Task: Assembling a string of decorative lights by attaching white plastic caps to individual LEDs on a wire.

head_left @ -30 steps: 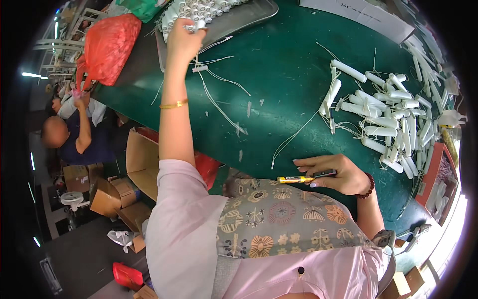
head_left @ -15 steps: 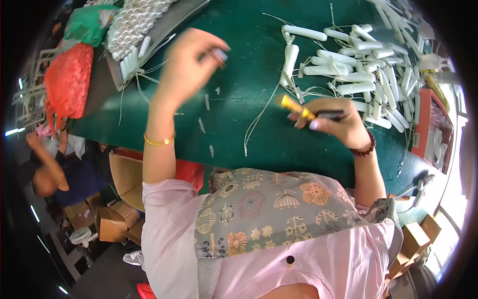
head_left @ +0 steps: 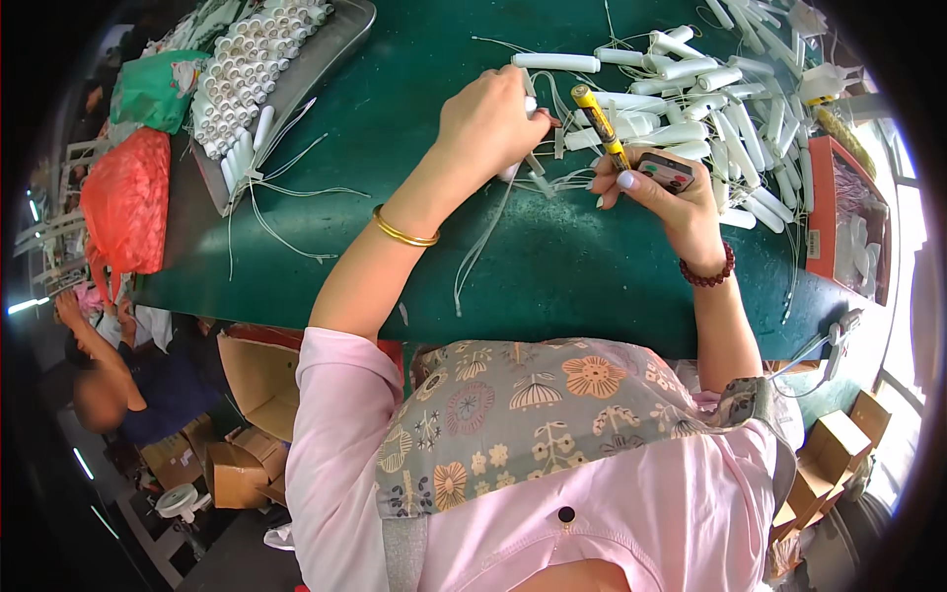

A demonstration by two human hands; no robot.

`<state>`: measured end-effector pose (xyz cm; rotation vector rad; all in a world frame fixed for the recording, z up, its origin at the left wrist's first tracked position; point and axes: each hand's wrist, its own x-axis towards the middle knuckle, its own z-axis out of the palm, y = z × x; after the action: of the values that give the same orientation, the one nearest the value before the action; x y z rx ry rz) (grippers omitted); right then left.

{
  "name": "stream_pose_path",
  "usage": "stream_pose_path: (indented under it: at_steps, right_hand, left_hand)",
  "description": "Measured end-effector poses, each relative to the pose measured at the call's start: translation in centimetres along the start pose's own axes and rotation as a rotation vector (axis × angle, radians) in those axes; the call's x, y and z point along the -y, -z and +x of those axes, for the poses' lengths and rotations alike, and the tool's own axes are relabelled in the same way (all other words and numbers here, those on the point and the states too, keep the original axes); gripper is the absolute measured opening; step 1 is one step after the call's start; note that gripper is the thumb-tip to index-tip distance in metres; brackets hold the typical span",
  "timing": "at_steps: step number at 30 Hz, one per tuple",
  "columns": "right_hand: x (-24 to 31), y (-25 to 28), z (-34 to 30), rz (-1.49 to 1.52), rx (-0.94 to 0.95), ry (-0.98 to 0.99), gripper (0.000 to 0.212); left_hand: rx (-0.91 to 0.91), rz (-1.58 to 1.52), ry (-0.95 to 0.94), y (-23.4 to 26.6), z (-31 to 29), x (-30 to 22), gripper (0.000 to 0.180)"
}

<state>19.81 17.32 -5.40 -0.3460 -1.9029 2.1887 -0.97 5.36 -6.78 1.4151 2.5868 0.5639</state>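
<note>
My left hand is closed around a white tube, mostly hidden by the fingers, at the near-left side of a heap of white tubes with thin pale wires. Wires trail down from it over the green table. My right hand pinches a slim yellow-and-black stick, which looks like batteries end to end and points up and left. In the same palm lies a small black remote control with coloured buttons.
The green table fills the middle. A metal tray with stacked white tubes stands at the far left, beside red and green bags. An orange-red box is at right. Another person sits at left.
My left hand has moved right, from near the tray to the heap, and has closed on a white tube. The yellow stick in my right hand has tipped more upright.
</note>
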Motion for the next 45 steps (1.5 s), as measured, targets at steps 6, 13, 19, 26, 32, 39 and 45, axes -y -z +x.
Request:
stream_pose_path:
  at_steps: [6, 13, 19, 26, 32, 39, 45]
  right_hand:
    - [0.6, 0.0, 0.3, -0.147, -0.138, 0.050, 0.027]
    - [1.6, 0.6, 0.6, -0.403, -0.202, 0.072, 0.028]
    - [4.8, 1.9, 2.3, -0.725, -0.185, 0.251, 0.026]
    - [2.4, 1.9, 1.7, -0.676, -0.312, 0.348, 0.025]
    - [3.2, 1.6, 2.0, -0.936, -0.242, 0.586, 0.027]
    - [3.6, 1.4, 1.6, -1.334, -0.176, 0.653, 0.034]
    - [2.9, -1.3, 1.4, -1.158, 0.012, 0.586, 0.045]
  left_hand:
    - [-0.164, -0.948, 0.056, 1.4, -0.3, 4.9, 0.033]
    - [0.101, -1.341, 0.066, 1.4, -3.8, 4.0, 0.039]
    - [0.186, -0.822, -0.117, 0.9, -4.6, 3.1, 0.024]
    - [-0.160, -0.536, -0.318, 3.7, -5.7, 0.2, 0.021]
    - [-0.219, -0.386, -0.379, 3.5, -5.5, 0.5, 0.030]
    - [-0.133, -0.151, -0.458, 3.5, -5.5, 0.3, 0.029]
    - [0.018, -0.682, -0.220, 4.0, -6.5, -1.1, 0.024]
